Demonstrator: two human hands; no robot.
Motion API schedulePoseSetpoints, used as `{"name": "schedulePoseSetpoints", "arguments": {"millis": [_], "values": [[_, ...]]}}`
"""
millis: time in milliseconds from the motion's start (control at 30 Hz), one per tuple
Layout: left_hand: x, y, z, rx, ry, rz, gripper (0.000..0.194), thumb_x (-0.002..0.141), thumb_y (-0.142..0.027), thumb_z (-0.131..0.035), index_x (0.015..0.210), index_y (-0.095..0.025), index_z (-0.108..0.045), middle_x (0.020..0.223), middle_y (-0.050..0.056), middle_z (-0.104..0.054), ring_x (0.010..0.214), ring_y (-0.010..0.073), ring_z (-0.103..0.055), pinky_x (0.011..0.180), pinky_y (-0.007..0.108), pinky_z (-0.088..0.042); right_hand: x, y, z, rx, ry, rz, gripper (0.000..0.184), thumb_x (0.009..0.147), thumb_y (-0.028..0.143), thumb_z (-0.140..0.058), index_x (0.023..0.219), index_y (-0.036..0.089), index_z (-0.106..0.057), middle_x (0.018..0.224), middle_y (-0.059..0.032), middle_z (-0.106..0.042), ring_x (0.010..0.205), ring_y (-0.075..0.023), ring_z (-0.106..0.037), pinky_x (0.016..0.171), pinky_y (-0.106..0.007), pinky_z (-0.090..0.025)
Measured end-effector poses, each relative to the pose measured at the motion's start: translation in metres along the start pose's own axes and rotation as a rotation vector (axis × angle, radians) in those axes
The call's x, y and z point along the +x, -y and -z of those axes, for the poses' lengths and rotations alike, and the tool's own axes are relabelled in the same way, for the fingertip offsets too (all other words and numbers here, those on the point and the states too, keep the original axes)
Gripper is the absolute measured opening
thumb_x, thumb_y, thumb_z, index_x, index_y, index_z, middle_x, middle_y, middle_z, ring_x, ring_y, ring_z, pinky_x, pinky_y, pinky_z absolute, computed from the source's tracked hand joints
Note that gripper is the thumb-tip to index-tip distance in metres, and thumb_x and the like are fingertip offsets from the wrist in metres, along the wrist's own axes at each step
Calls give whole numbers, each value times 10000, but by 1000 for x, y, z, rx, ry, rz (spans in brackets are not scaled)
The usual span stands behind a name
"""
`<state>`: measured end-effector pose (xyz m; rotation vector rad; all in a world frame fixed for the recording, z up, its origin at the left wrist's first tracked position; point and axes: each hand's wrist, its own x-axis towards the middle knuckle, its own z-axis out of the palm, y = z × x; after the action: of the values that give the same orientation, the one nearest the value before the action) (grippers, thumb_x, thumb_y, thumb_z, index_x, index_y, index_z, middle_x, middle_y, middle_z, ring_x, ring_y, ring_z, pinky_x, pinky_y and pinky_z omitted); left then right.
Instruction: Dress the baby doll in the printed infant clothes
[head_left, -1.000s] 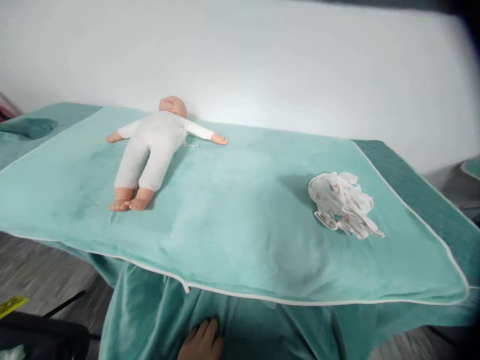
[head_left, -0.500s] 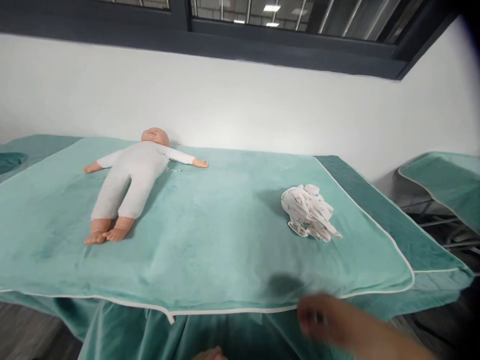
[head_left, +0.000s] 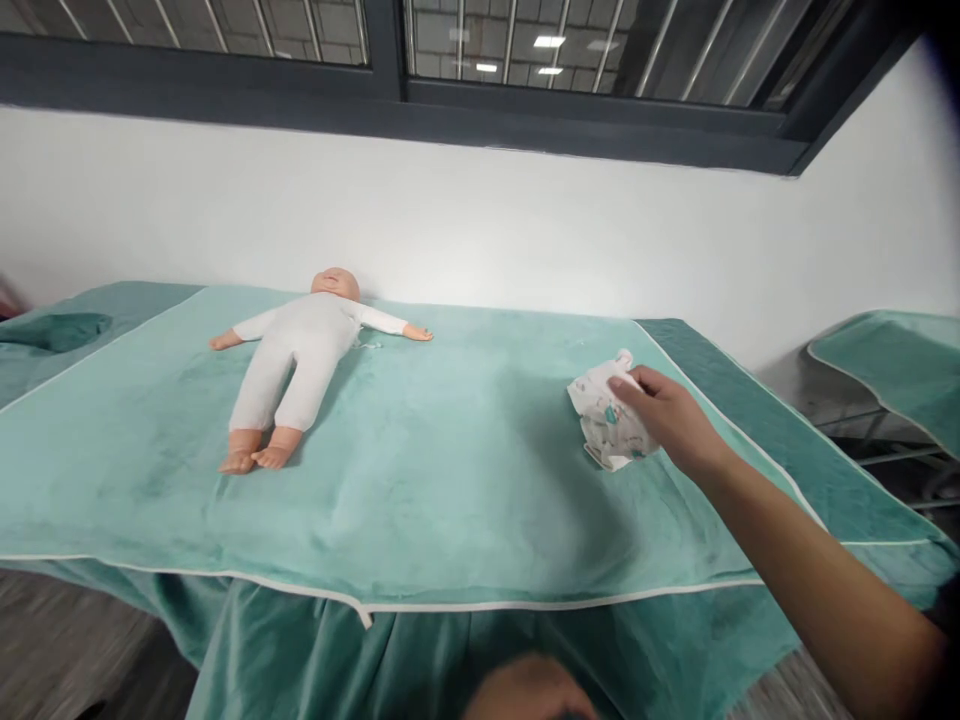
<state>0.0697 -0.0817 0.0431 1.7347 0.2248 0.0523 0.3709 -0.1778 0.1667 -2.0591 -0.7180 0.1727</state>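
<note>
A baby doll (head_left: 300,350) in a white suit lies on its back at the far left of a table under a teal blanket (head_left: 450,470). A crumpled white patterned cloth (head_left: 607,425) lies at the right. My right hand (head_left: 667,415) reaches over it, fingers curled onto the cloth's top and right side. Only a blurred part of my left hand (head_left: 529,692) shows at the bottom edge, in front of the hanging blanket; its fingers are hidden.
A white wall and a dark-framed window run behind the table. A second teal-covered surface (head_left: 892,365) stands to the right, with a gap and metal frame between. A folded teal cloth (head_left: 56,330) lies at the far left.
My right arm has stretched forward from the table's front edge to the patterned cloth and its fingers have come onto it. The view has tilted up slightly.
</note>
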Motion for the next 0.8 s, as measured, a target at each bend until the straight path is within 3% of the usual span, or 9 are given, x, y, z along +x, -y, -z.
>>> {"name": "schedulePoseSetpoints", "arguments": {"millis": [100,167,233,333,400,467,567,667,800], "values": [[5,-24,0,21,-185,5,286,898,-413,-556,1120,-295,-692,1167,64,-701,1022,216,-646,963,404,-491,2,41,-2,441,11,9,323,848,539,-622,771,245,-511,676,43,-495,576,-142,-461,547,-273,-383],[23,-42,19,-21,-314,-65,376,896,-362,-589,1261,-273,-600,1335,88,-612,1174,227,-589,1010,397,-461,-1,68,-10,576,48,76,280,856,511,-622,788,262,-513,721,25,-530,627,-162,-515,579,-286,-435],[44,-58,41,-102,-452,-155,627,846,-346,-673,1424,-283,-439,1482,105,-485,1304,245,-509,1036,389,-448,-9,94,-20,630,136,152,222,889,492,-581,859,275,-546,829,-5,-602,752,-188,-594,671,-308,-496],[66,-73,67,-224,-611,-226,959,731,-319,-790,1529,-263,-262,1544,135,-406,1328,268,-497,1057,393,-446,-27,122,-38,605,451,281,246,930,457,-542,1063,258,-597,1069,-44,-661,1006,-218,-629,866,-365,-520],[68,-74,79,-278,-693,-292,937,685,-304,-818,1494,-218,-352,1477,130,-499,1296,270,-530,1082,388,-430,-37,128,-52,479,674,430,297,939,427,-548,1174,254,-607,1269,-63,-621,1193,-239,-568,995,-408,-476],[60,-69,90,-333,-762,-309,744,701,-314,-801,1377,-177,-521,1363,110,-613,1240,270,-577,1072,381,-439,-41,119,-66,308,741,569,322,954,399,-528,1249,288,-594,1438,-47,-520,1336,-242,-466,1092,-430,-406],[35,-57,104,-430,-872,-194,527,759,-353,-755,1236,-156,-647,1215,91,-707,1140,274,-641,988,386,-499,-33,82,-92,5,542,598,408,966,373,-489,1370,318,-496,1510,-39,-451,1395,-246,-408,1138,-474,-351],[7,-47,117,-527,-1010,-127,511,754,-376,-767,1205,-155,-674,1184,94,-721,1116,276,-657,975,395,-514,-21,36,-117,-342,407,534,570,906,408,-584,1432,251,-430,1537,-115,-412,1420,-314,-353,1110,-520,-352],[-23,-44,136,-589,-1127,-169,525,767,-374,-767,1243,-181,-662,1235,96,-698,1088,259,-675,992,411,-525,-16,-2,-137,-522,397,503,294,907,302,-546,1181,211,-598,1275,-127,-618,1189,-291,-540,973,-433,-430]]}}
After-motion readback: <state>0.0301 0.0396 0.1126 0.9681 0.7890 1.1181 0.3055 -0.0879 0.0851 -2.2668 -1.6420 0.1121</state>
